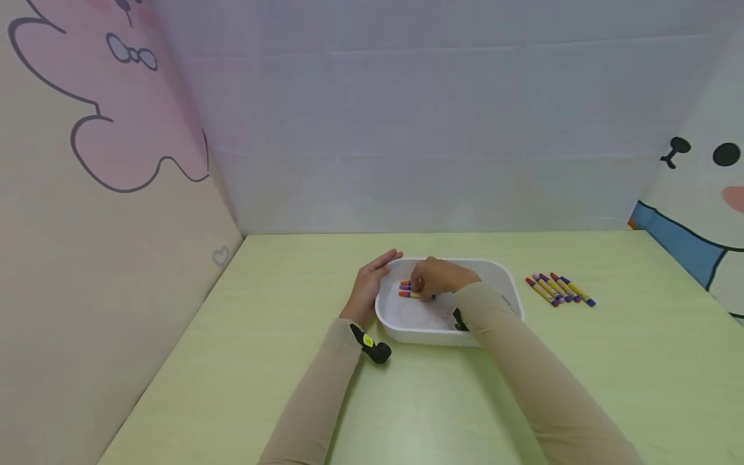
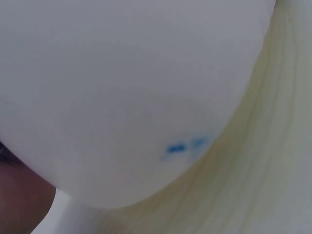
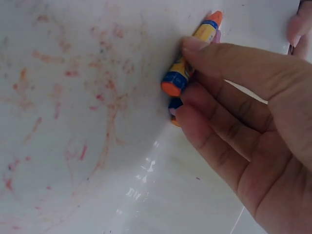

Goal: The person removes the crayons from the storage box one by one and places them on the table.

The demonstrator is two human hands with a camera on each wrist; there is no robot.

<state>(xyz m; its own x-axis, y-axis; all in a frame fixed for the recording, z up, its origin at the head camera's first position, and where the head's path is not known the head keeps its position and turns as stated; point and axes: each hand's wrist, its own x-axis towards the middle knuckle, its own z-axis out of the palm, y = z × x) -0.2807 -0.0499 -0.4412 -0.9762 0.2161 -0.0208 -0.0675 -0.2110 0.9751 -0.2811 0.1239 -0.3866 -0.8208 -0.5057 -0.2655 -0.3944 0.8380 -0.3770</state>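
A white plastic tray (image 1: 418, 336) sits on the table, its floor marked with coloured wax smears. Inside it, my right hand (image 1: 446, 276) pinches an orange crayon (image 3: 176, 78) between thumb and fingers; its yellow wrapper has blue bands. Beside that crayon lie a purple crayon (image 1: 403, 287) and another orange-tipped crayon (image 1: 405, 282), partly covered by the right fingers. My left hand (image 1: 369, 285) rests against the tray's left side with its fingers straight along the rim. The left wrist view mostly shows the tray's outer wall (image 2: 136, 97), with two blue marks.
Several crayons (image 1: 560, 289) lie side by side in a slanted row on the table (image 1: 279, 361), right of the tray. A pale wall (image 1: 407, 142) closes off the back, with printed cartoon panels at left and right.
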